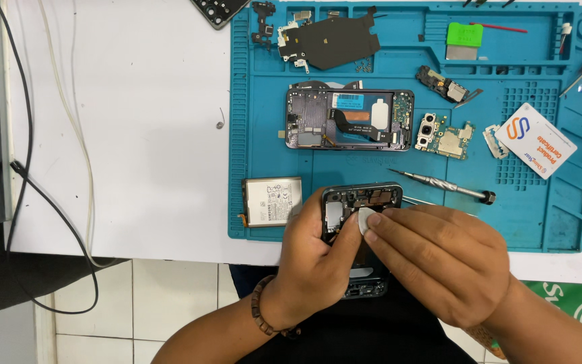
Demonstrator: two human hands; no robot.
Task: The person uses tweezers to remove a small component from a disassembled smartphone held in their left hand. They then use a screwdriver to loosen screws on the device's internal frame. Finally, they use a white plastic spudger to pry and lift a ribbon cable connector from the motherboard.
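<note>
Two hands meet over one phone frame (360, 202), right at the near edge of the blue mat (271, 128). The left hand (314, 259) wraps the frame from its left side, fingers closed round it, thumb up by the top. The right hand (439, 259) comes in from the right, its grip pressed together on a white pick (366, 221), the pick's tip set against the frame's inner edge near the top. The frame's long axis runs away from the person, top end over the mat, bottom end hanging off the surface toward the lap. The right hand is the nearer one to the pick's contact point; the left only steadies.

Just left of the frame on the mat lies a battery (273, 201), a silver rectangle with a white label. Just right of the frame, a screwdriver (442, 185) lies slanted. Beyond the frame sits an open phone (349, 119), long axis crosswise, an orange label on its middle. Right of that, a camera board (444, 133), then a white card (535, 140) with an orange and blue mark, tilted. Farther still from the frame, a black coil sheet (331, 42) at the mat's far edge, and a green block (465, 34) to its right.
</note>
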